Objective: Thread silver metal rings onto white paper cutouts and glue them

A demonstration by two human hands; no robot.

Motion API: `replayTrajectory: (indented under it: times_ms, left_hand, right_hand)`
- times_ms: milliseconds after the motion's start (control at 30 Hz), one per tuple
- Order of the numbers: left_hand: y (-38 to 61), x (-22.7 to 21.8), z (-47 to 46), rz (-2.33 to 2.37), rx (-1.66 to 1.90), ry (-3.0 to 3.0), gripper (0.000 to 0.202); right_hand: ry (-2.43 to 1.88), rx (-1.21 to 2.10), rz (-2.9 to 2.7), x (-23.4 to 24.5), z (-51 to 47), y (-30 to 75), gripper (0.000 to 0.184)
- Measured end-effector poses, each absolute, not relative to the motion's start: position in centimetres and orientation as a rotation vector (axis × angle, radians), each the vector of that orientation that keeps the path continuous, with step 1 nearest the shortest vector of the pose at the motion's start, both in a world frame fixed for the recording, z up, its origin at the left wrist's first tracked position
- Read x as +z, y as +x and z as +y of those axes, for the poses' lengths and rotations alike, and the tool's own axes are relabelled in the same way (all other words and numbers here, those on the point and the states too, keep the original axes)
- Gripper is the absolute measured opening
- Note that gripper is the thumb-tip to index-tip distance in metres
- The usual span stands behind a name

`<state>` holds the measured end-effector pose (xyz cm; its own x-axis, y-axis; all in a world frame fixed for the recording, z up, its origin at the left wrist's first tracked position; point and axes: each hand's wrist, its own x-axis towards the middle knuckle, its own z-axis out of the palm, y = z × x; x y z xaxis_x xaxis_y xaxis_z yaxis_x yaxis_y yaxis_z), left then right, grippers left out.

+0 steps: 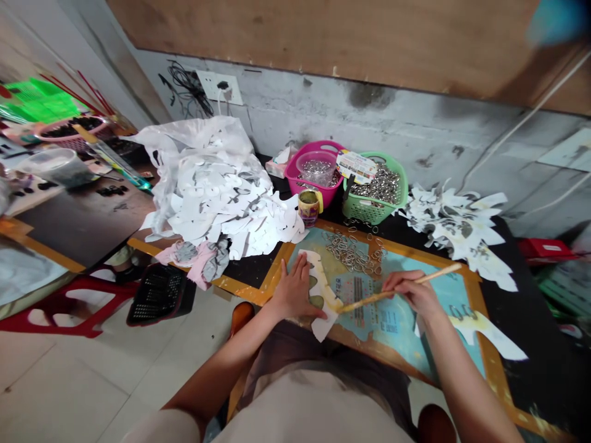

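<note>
My left hand (294, 290) lies with fingers spread on a white cut-out piece (322, 278) with a scalloped edge, pressing it to the work mat. Yellowish smears show along that piece. My right hand (414, 291) is closed round a thin wooden brush (383, 296), whose tip touches the piece's lower right edge. Just beyond both hands lies a loose heap of metal rings (353, 252). Right of my right hand, another white cut-out piece (492, 337) lies with several rings on it, also stained yellow.
A big pile of white cut-outs (221, 197) spills from a plastic bag at the back left. Behind the rings stand a small stained pot (308, 209), a pink basket (295, 175) and a green basket (369, 212) of metal parts. More smeared cut-outs (462, 221) are heaped at right.
</note>
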<state>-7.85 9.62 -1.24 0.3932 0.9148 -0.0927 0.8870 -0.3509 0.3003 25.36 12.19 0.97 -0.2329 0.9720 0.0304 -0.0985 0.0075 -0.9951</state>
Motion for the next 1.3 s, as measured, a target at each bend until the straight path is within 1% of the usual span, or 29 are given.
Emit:
replayTrajectory:
  times_ms: [133,300,600,767,967,1133,1300]
  left_hand:
    - [-7.9,-1.5,9.7,1.578,0.116,2.354,0.135]
    - [-7.9,-1.9,9.7,1.584,0.111,2.370,0.135]
    - [-7.9,-2.0,9.7,1.575,0.111,2.366,0.143]
    - [-8.0,-2.1,9.7,1.583,0.093,2.364,0.139]
    - [-7.9,-1.8,9.7,1.570,0.106,2.365,0.141]
    - [-7.9,-1.6,9.7,1.572,0.135,2.349,0.139]
    - [-8.0,-1.9,9.6,1.562,0.147,2.371,0.141]
  right_hand:
    - [-1.004,1.329,-1.263,1.0,12.2,25.1,0.023]
    - [-1.026,1.354,-1.290,0.9,12.7,24.0,0.018]
    - [-1.029,1.340,-1.259,0.1,13.8,22.2,0.016]
    - [-1.041,1.258,-1.192,-0.3,14.1,20.8,0.018]
    - [-1.075,1.304,-1.219,-0.3,14.4,20.0,0.012]
    - [-1.076,1.236,-1.182,-0.4,14.2,19.3,0.012]
    - [-1.058,1.313,-1.216,-0.3,14.3,20.2,0.010]
